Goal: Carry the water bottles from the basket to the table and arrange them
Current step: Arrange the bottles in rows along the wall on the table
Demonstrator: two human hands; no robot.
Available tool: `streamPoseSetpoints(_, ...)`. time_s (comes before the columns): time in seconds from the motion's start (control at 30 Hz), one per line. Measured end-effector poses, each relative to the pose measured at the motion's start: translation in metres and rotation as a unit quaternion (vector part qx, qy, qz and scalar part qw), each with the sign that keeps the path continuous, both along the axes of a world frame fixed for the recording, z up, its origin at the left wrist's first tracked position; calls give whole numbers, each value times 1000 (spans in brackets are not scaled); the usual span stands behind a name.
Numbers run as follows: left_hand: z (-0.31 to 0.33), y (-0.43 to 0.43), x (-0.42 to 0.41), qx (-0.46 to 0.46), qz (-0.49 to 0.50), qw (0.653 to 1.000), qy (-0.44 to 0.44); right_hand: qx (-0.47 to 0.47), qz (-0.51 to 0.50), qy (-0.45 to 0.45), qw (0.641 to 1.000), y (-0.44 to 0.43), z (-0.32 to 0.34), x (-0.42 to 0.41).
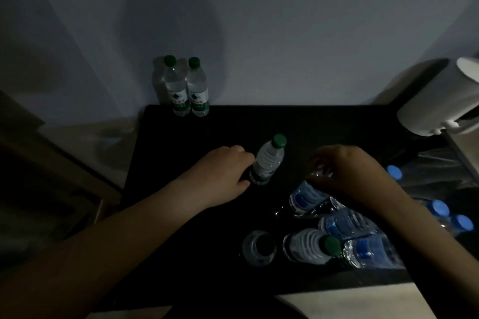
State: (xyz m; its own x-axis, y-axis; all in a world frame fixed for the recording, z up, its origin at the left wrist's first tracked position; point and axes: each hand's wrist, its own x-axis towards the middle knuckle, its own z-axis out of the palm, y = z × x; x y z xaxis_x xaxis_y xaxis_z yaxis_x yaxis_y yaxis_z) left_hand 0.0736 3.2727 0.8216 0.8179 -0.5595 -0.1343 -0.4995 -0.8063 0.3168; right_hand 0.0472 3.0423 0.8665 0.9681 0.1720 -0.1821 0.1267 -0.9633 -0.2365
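The scene is dim. My left hand (225, 176) grips the lower body of a green-capped water bottle (269, 158) standing on the black table (324, 127). My right hand (347, 173) closes over the top of a blue-labelled bottle (304, 197), hiding its cap. Two green-capped bottles (185, 88) stand side by side at the table's far left edge by the wall. Near the front stand two more green-capped bottles (259, 247) (311, 243), and two blue-labelled bottles (347, 224) (370, 250) stand right of them. Blue-capped bottles (440, 210) lie in a clear container at the right.
A white cylindrical appliance (440, 101) sits at the table's right rear corner. A wall runs behind the table. Dark wooden furniture (51, 163) stands to the left. A pale surface (350, 305) shows below the table's front edge.
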Motion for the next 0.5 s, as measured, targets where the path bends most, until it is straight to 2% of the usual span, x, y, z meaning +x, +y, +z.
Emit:
streamPoseSetpoints(0.17,-8,-16,-3,-2,-2,1000,21,11,-32,1,999,-15,-12,-32)
streamPoseSetpoints(0.5,-16,-67,39,0,-12,1000,-4,42,-73,18,996,-34,-22,-79)
